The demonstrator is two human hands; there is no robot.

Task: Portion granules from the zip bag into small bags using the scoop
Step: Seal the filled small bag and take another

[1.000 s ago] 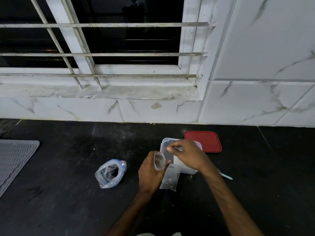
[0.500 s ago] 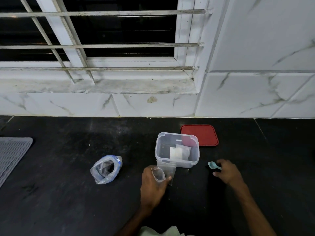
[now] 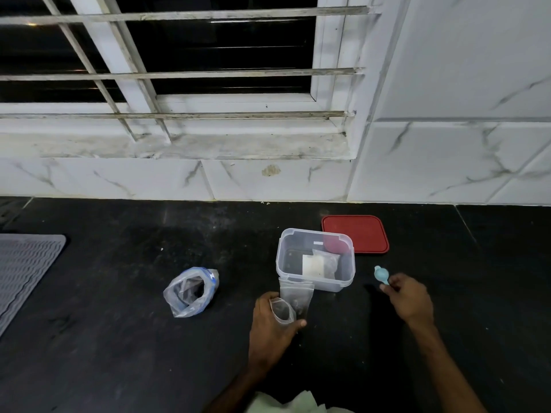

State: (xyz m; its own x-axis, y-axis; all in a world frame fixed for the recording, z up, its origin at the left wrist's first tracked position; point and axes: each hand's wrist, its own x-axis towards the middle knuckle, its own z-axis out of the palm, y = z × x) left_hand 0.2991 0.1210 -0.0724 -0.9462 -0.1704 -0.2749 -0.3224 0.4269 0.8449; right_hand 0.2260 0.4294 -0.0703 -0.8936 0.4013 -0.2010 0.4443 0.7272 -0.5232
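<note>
The zip bag (image 3: 190,292) lay open-mouthed on the black counter (image 3: 119,353), well to the left of both hands. The left hand (image 3: 272,326), forearm reaching in from below, curled thumb and fingers round an open small bag (image 3: 282,310) just in front of the clear plastic container (image 3: 281,263). To the container's right, the right hand (image 3: 410,299) pinched the handle of the light-blue scoop (image 3: 381,275) in its fingertips, with the bowl pointing away; whether the scoop touched the counter could not be told.
</note>
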